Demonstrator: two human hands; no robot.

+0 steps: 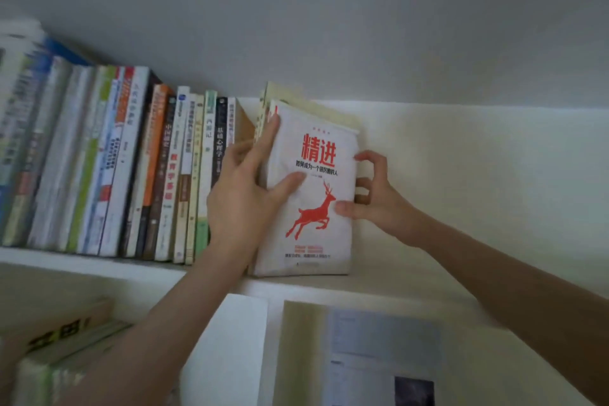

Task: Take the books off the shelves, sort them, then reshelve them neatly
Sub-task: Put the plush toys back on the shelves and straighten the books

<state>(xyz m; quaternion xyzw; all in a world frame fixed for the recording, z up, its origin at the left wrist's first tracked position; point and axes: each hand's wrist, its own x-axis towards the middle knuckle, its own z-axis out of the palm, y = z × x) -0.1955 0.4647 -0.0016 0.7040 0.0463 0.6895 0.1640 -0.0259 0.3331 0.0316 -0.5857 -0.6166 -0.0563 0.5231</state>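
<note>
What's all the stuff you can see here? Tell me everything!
white paperback book with a red deer on its cover: one, white and red, upright on the upper shelf, cover facing out
cream-edged books: at least two, yellowish, right behind the deer book
row of upright books: many, mixed colours, left part of the same shelf
white shelf board: one, white, under those books
tan and pale green books: a few, lower left compartment, blurred
pale grey sheet: one, grey, lower right compartment, blurred
left hand: one, fingers along the deer book's spine edge, thumb on the cover
right hand: one, pinches the book's right edge
</note>
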